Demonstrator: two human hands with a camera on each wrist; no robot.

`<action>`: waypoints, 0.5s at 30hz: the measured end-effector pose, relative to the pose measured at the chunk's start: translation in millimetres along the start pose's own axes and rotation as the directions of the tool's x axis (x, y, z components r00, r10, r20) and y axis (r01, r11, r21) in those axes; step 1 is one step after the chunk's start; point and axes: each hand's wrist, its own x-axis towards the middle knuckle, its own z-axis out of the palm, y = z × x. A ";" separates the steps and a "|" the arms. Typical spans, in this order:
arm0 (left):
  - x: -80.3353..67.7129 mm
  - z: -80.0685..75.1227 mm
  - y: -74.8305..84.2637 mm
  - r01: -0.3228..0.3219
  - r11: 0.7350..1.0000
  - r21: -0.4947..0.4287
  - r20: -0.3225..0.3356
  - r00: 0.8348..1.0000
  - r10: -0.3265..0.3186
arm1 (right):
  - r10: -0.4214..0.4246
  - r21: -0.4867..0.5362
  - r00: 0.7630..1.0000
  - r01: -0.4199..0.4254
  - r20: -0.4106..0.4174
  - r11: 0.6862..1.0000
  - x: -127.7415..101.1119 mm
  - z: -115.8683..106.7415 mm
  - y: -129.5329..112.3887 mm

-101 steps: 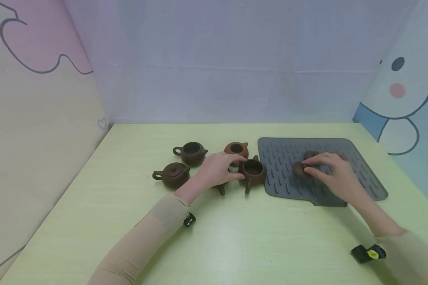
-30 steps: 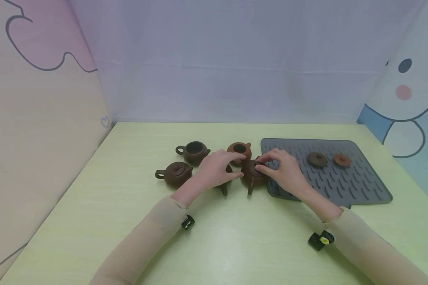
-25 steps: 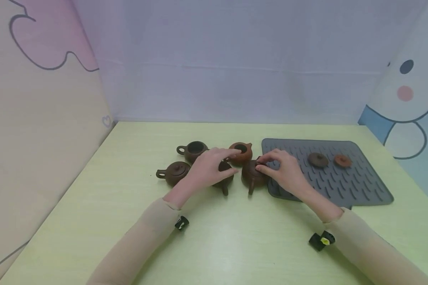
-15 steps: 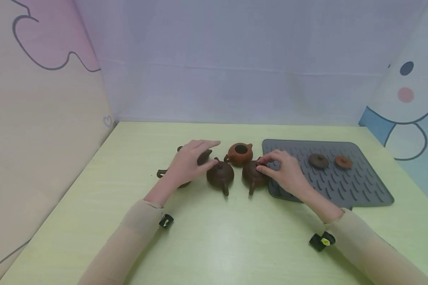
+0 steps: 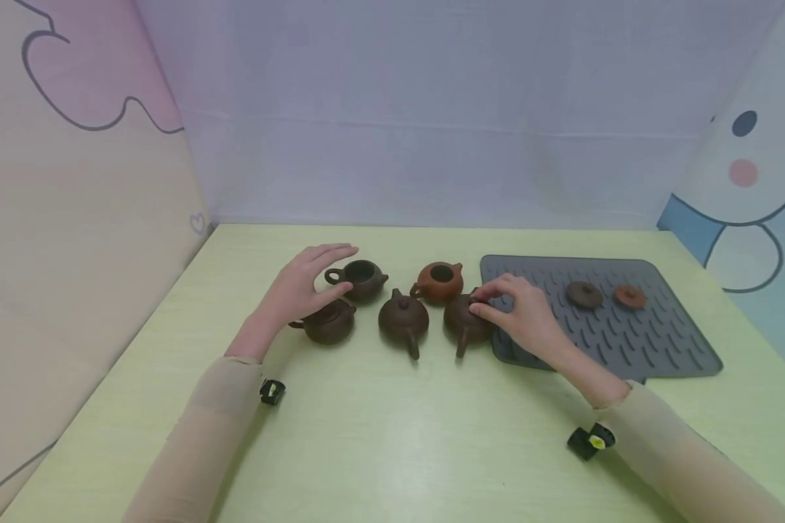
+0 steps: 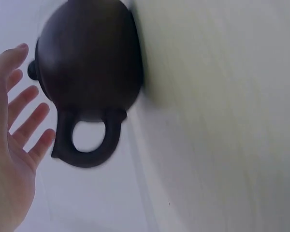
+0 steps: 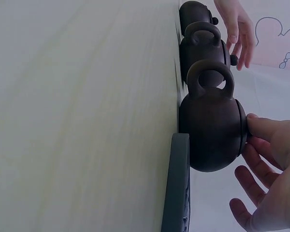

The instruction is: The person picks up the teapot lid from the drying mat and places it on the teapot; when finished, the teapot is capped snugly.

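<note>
Pale-green tabletop, pastel cartoon panels behind; five small clay teapots are grouped at centre, w/ a grey ribbed mat to the right; two loose lids, dark lid & reddish lid, are parked on it, apparently kept off the table. Right hand is seen w/ fingertips pinching the lid knob of the lidded dark teapot at the mat's edge, as if seating it; left hand is held open, fingers straight, gripping nothing, hovering beside the open dark teapot & above the front-left teapot; middle teapot & open reddish teapot are left untouched.
</note>
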 end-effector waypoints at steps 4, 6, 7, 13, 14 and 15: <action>-2.2 -3.5 -14.6 0.032 0.999 -0.004 0.037 0.999 -0.032 | 0.002 0.005 1.000 -0.002 0.000 1.000 0.3 0.1 0.7; -2.3 -4.5 -21.4 0.050 0.999 -0.010 0.061 0.997 -0.049 | 0.006 0.009 1.000 -0.006 0.002 1.000 0.6 0.1 0.6; -2.3 -4.8 -24.4 0.061 0.998 -0.014 0.074 0.995 -0.060 | 0.006 0.010 1.000 -0.006 0.002 1.000 0.7 0.0 0.7; 0.4 -4.5 -38.8 0.108 0.994 -0.005 0.169 0.980 -0.106 | 0.002 0.013 1.000 -0.002 0.000 1.000 0.2 0.3 0.7; 1.3 -4.1 -40.8 0.112 0.994 -0.007 0.185 0.977 -0.108 | 0.000 0.010 1.000 0.000 -0.002 1.000 0.0 0.5 0.7; 2.1 -3.5 -42.6 0.117 0.993 -0.010 0.202 0.973 -0.113 | -0.002 0.008 1.000 0.002 -0.003 1.000 0.0 0.7 0.9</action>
